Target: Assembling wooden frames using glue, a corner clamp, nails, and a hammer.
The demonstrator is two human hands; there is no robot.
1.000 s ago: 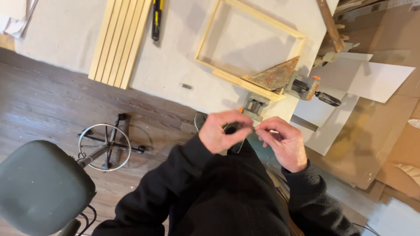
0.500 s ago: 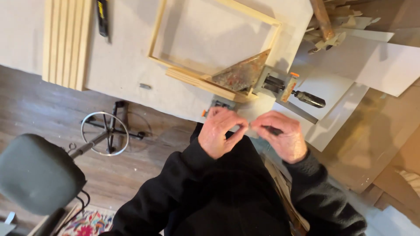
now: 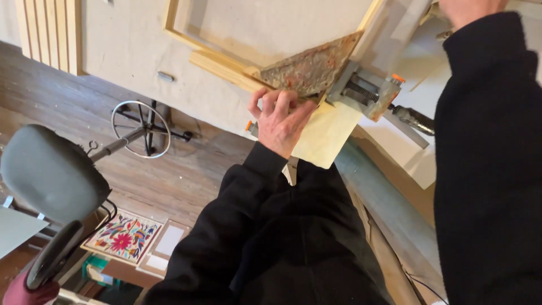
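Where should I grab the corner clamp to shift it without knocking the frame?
Probably by the dark screw handle, coming from the right, table-edge side. It sticks out clear of the corner clamp body and wooden frame, while the left hand already crowds the clamp's near-left side.

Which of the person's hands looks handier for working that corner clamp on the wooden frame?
Probably the left hand: its fingers rest at the table edge, right beside the corner clamp that grips the wooden frame. The right hand is raised to the picture's top edge, mostly out of view, farther from the clamp.

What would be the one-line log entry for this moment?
left hand: on corner clamp | right hand: raised, mostly out of frame | wooden frame: clamped on table
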